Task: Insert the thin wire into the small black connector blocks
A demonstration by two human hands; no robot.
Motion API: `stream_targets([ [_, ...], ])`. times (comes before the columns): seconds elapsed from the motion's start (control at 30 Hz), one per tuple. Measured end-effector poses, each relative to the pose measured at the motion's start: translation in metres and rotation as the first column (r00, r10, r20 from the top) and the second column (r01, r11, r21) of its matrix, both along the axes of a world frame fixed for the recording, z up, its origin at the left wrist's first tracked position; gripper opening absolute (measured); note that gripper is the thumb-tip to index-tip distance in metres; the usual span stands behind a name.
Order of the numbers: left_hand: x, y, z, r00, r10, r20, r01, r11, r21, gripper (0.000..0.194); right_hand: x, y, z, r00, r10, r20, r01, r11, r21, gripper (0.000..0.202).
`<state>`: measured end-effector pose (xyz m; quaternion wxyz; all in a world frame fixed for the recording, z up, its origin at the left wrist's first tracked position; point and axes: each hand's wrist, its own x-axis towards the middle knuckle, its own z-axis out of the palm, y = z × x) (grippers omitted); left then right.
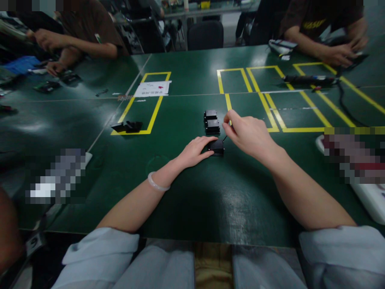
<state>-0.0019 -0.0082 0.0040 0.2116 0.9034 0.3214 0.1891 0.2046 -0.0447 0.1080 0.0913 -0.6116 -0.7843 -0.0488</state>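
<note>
A small black block [217, 148] lies on the green table [186, 192]. My left hand [197, 151] rests at its left side, thumb and fingers closed on it. Pinched in my right hand [245, 130] is a thin dark tool [225, 138], whose lower end reaches the block's right edge; part of its handle is hidden by the fingers. Two more black blocks [212, 123] sit just beyond, one behind the other and close together.
Yellow tape rectangles mark the table; one at left holds black parts [128, 127] and a white paper [152, 88]. A cabled black tool [311, 80] lies at right. Blurred-out devices flank my arms. Two people work across the table; another arm shows at lower left.
</note>
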Motion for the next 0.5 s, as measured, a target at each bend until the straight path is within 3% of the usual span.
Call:
stream_targets([
  [0.5,0.0013,-0.0007,0.0018,1.0,0.008,-0.008,-0.008,1.0,-0.014,0.049,-0.0001,0.0009,-0.0002,0.999,-0.006,0.036,0.007,1.0,-0.009,0.035],
])
